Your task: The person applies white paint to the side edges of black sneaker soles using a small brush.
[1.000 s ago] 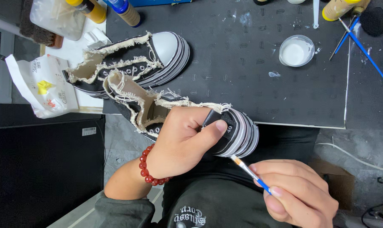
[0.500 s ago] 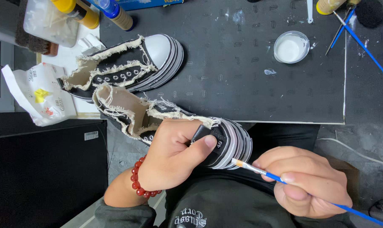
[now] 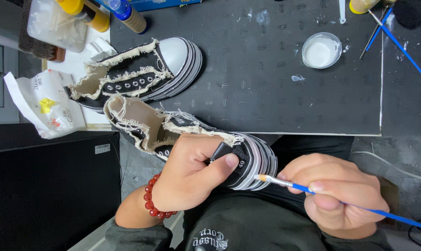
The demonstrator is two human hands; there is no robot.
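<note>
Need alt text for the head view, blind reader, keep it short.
A left hand grips a black frayed-edge sneaker over the lap while the right hand touches a blue-handled paintbrush to its striped sole. Its mate and a dish of white paint sit on a dark mat.

White crinkled pouch w/ yellow mark far left; small white sticker on black cabinet below.

Red bead bracelet on the left wrist; dark grey top with pale lettering
</note>
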